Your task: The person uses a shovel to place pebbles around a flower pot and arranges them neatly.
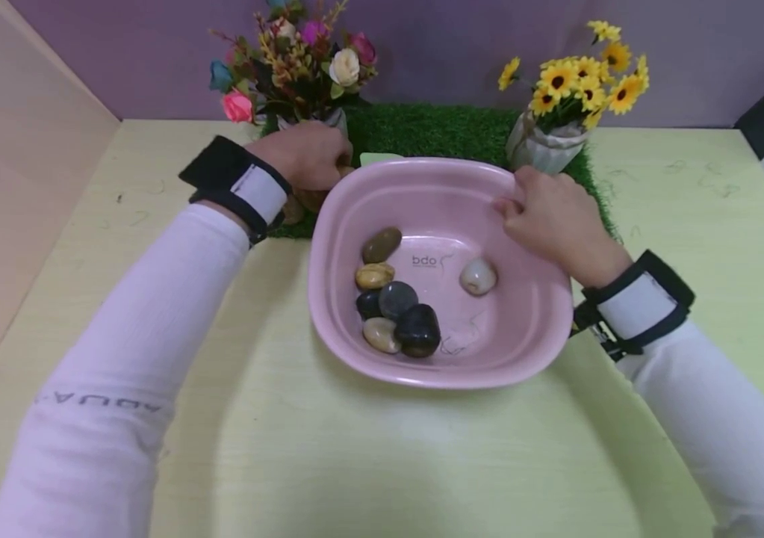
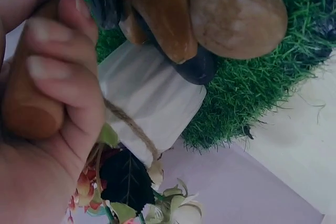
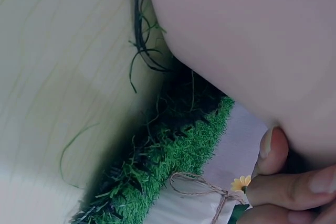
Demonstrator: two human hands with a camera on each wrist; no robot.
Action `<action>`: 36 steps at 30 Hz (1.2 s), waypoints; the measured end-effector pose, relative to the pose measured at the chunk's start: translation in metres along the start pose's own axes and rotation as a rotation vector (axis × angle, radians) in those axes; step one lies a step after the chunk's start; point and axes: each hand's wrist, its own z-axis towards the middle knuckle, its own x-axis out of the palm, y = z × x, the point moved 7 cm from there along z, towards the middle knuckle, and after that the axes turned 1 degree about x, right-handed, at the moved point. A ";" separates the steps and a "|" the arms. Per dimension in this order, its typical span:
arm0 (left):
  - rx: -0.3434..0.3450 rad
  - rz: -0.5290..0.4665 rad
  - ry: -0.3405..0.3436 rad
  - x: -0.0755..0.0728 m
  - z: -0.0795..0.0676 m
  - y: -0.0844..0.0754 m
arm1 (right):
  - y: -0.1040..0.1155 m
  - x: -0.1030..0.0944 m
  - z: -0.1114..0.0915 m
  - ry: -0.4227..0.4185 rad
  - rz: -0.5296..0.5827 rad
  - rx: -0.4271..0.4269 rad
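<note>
1. By the left hand [image 2: 58,82], at 10 o'clock from the basin's centre in the head view, a brown stone [image 2: 31,121] is gripped in curled fingers.
2. By the right hand [image 1: 556,217], the rim of the pink basin [image 1: 422,376] is held at 2 o'clock.
3. A firm wrap on the smooth stone seems best kept, with knuckles held clear of the rim and the basin steadied.
4. Inside, 6 stones [image 1: 398,300] are bunched from 7 to 10 o'clock; 1 white stone [image 1: 479,276] is set apart towards 3.
5. Loose stones [image 2: 239,17] are seen on the grass mat [image 1: 435,127], partly hidden by hand and basin.
6. The right fingers are cut off in their wrist view.
</note>
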 end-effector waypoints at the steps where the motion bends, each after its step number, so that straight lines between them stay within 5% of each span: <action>1: 0.001 -0.004 -0.002 0.000 0.000 0.000 | 0.000 0.000 0.000 0.001 0.001 0.000; 21: 0.039 0.079 0.045 -0.007 -0.013 -0.017 | -0.001 0.000 0.001 0.017 0.008 0.013; 36: 0.034 0.208 -0.084 -0.022 -0.018 -0.035 | -0.003 0.001 0.001 0.024 0.015 0.024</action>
